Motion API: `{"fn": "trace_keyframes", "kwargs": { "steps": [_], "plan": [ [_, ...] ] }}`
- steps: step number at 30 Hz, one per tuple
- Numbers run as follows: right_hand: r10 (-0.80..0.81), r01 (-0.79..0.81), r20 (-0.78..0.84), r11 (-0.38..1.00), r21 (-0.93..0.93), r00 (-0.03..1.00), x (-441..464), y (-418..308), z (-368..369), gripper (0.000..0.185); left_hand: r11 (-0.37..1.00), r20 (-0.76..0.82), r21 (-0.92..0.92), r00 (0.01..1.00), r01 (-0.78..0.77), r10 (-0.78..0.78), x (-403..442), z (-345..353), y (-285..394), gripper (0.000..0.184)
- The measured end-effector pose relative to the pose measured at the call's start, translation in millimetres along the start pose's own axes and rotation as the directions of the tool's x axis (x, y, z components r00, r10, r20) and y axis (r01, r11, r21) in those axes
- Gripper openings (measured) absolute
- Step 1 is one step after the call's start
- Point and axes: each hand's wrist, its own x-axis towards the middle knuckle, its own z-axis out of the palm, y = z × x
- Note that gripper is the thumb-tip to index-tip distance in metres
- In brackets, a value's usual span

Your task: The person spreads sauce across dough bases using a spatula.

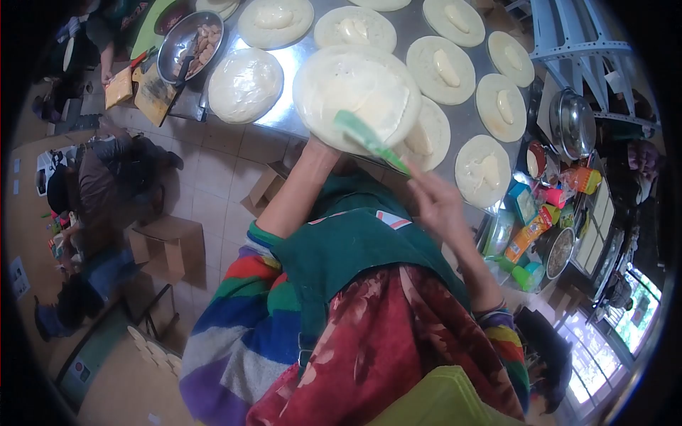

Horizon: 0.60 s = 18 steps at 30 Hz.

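Dough round [355, 82] held at the surface [283, 117] edge

Left hand [323, 151] supports it from below; grip hidden, state cannot be told. Right hand [435, 199] grip pinches the green spatula [369, 138], blade at the top face. Other dough rounds [458, 21] lie on the surface.

This looked like a shared kitchen used for baking: pale dough rounds [446, 69] stood in number on a metal table [283, 112], a steel bowl [168, 58] held chopped food, and packets [529, 233] crowded together near a lidded pan [575, 126]. A green apron [355, 248], a tiled floor [213, 160] and other people nearby fitted that too
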Motion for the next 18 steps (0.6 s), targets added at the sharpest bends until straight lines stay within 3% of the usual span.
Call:
{"fn": "trace_keyframes", "kwargs": {
  "steps": [3,6,7,10,14,18],
  "plan": [
    [0.156,-0.204,0.146,0.883,0.422,0.977,-3,-11,10,0.035,0.987,-0.079,0.158,0.996,-0.038,0.051,-3,-5,-3,0.055],
    [0.266,-0.582,0.524,0.484,0.653,0.809,7,2,-9,0.036,0.998,0.126,-0.043,0.992,0.036,-0.03,-2,-16,-2,0.053],
    [0.253,-0.602,0.548,0.395,0.694,0.797,8,3,-12,0.038,0.996,0.073,0.09,0.997,-0.008,0.001,-1,-17,-4,0.053],
    [0.194,-0.595,0.569,0.118,0.795,0.799,1,13,-21,0.042,0.906,-0.031,0.421,0.997,-0.051,0.07,1,-17,-14,0.054],
    [0.254,-0.465,0.465,-0.062,0.883,0.848,-23,34,-29,0.044,0.777,-0.105,0.629,0.993,0.025,0.053,1,-25,-21,0.059],
    [0.472,-0.321,0.268,0.033,0.947,0.84,-71,64,-36,0.043,0.787,-0.123,0.612,0.992,0.074,0.003,-2,-25,-22,0.059]
  ]
}}
